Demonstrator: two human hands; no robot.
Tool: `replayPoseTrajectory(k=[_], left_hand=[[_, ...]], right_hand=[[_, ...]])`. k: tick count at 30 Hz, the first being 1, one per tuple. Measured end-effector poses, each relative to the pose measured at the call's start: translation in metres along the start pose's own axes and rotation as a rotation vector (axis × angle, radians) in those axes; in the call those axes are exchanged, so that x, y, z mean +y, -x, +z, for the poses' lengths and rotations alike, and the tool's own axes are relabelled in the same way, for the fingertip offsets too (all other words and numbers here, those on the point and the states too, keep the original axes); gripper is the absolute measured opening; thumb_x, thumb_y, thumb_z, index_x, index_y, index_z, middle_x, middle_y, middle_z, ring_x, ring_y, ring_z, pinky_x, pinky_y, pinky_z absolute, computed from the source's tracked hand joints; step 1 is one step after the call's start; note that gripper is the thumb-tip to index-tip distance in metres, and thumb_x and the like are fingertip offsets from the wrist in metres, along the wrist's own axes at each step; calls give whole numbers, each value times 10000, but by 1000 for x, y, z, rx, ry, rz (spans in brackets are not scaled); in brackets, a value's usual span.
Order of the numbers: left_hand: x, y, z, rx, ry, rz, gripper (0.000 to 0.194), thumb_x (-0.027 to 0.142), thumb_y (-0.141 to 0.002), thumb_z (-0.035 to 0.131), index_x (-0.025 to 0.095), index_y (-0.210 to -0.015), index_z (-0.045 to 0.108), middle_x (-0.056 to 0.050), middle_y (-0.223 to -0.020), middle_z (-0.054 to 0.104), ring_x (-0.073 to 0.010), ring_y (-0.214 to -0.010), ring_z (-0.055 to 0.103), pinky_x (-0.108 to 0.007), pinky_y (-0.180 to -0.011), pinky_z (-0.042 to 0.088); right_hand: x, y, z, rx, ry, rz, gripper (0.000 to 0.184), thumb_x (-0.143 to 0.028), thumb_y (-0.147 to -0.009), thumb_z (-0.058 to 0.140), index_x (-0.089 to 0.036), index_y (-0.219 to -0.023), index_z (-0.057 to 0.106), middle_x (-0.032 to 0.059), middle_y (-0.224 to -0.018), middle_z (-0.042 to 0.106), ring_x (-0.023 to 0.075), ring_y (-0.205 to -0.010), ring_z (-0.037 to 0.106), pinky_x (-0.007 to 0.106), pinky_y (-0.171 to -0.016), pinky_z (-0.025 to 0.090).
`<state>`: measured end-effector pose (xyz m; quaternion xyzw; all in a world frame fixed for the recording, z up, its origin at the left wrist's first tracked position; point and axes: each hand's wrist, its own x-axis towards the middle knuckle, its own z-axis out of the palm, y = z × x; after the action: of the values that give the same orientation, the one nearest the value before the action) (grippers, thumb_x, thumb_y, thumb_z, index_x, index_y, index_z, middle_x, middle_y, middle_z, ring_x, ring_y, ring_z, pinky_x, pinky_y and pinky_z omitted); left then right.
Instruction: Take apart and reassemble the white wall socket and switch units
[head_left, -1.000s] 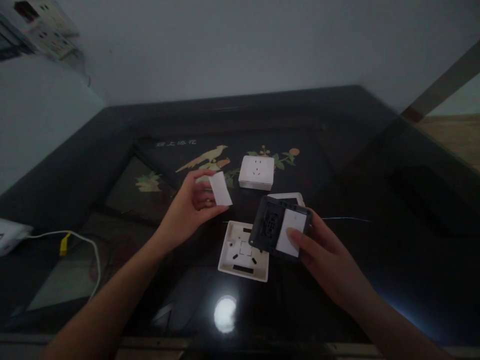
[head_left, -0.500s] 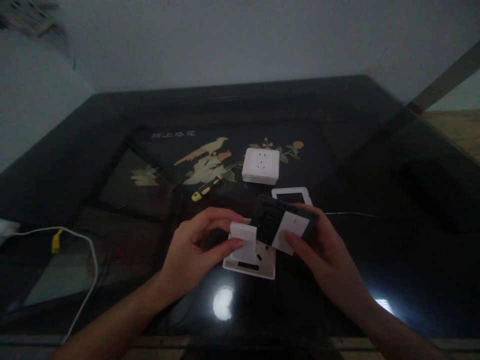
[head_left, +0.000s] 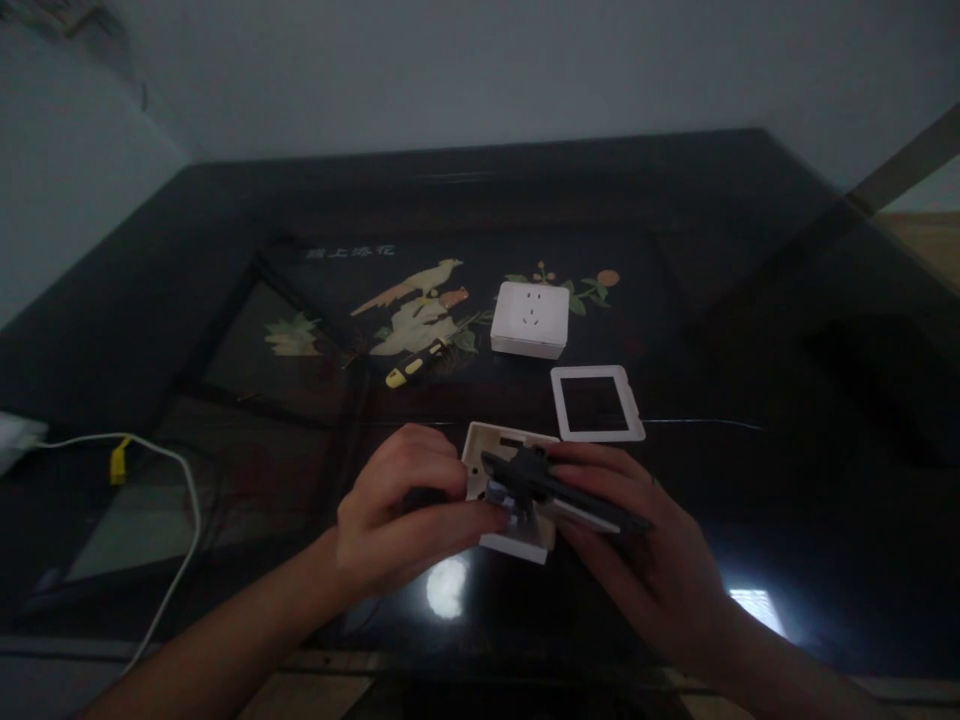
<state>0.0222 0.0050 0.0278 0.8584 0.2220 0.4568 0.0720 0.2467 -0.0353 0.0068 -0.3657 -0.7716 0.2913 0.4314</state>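
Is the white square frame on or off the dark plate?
Off: the white square frame lies flat on the table, apart from the dark plate held in the right hand.

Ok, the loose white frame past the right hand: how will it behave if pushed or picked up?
The white frame is probably light: thin borders around a large opening. It should slide rather than tip, lying flat on the glossy table. Those narrow sides may flex a little if gripped at one corner.
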Motion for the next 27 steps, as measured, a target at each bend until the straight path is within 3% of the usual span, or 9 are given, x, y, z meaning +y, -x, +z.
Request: replayPoseTrajectory(k=[10,20,27], left_hand=[[-6,0,1,27,22,16,55,188,-897,627,198,-847,648,-5,-751,621,-137,-675,608,-271,-593,569],[-5,2,1,4,74,-38,68,200,-890,630,223,-830,655,-6,-750,632,-147,-686,618,-284,-592,568],[-8,2,0,-10,66,8,88,215,-912,613,179,-843,653,-26,-733,650,-150,-674,635,-285,-596,568]], right_hand=[[-5,-1,1,-14,-39,36,497,-79,-888,542,-294,-1330,468,38,-1287,603,147,-1210,580,273,-1009,513],[0,8,-1,-95,4,-24,614,-53,-875,519,-301,-1418,381,69,-1402,492,168,-1315,494,322,-1081,465],[-3,4,-1,-29,-25,35,539,-90,-891,545,-320,-1366,438,53,-1310,595,191,-1233,576,348,-1002,538]])
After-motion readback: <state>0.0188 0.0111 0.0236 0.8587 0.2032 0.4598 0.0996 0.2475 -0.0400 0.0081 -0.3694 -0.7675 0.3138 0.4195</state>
